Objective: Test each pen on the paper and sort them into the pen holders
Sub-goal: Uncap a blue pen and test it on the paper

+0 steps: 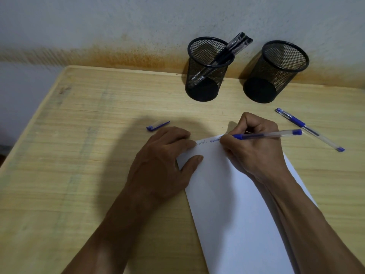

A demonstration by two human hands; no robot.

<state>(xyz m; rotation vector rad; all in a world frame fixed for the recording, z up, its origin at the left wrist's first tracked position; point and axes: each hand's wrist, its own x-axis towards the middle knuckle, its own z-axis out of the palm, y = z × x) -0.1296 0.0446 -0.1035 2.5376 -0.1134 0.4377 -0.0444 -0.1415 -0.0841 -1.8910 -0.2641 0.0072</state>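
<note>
A pale wooden surface (pixel 79 155) fills most of the view, set against a white wall (pixel 118 16) stained rusty brown along its foot. A white sheet of paper (pixel 227 204) lies angled on the surface, running from the near edge up toward the middle, with a short line of blue handwriting (pixel 207 141) at its top edge. The left hand (pixel 164 161) lies flat, palm down, on the paper's upper left corner, its grip spread wide and holding nothing, the fingers and thumb pressing the sheet. The right hand (pixel 254 143) rests on the top of the paper, its grip closed around a blue pen (pixel 266 134) whose tip meets the paper at the end of the writing and whose barrel points off to the right. Two black mesh pen holders stand upright by the wall: the left holder (pixel 207 70) has dark pens (pixel 229 50) leaning out to the right, and the right holder (pixel 276 72) shows no pens inside. A second blue pen (pixel 310 129), capped, lies on the surface just right of the writing hand. A loose blue pen cap (pixel 158 125) lies on the surface just beyond the left hand's fingers.
</note>
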